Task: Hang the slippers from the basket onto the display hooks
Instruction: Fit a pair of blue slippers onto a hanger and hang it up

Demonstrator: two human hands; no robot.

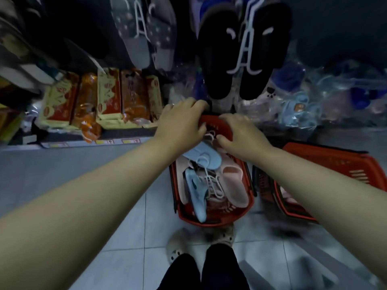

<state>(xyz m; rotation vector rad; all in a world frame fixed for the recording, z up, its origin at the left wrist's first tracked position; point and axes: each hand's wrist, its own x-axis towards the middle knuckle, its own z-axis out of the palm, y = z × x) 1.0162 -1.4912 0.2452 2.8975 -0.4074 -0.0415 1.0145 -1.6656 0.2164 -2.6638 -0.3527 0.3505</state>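
As both curl inward, left hand (181, 120) and right hand (240, 132) touch the slippers (209, 156)

Red basket (217, 221) beneath left grip (182, 120) and right grip (240, 132) shows pale blue slippers (195, 193), pale pink slippers (235, 185) and white hangers (211, 183); above the grips, black slippers (213, 59) and, further left, grey white-spotted slippers (134, 38); left of the grips, red-and-cream packets (109, 97); pale grey tiled floor (125, 248).

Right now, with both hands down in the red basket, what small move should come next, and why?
Probably pinch the white hanger between the left hand and right hand and lift that pair clear of the basket; both hands sit over it, though their grip is hidden.
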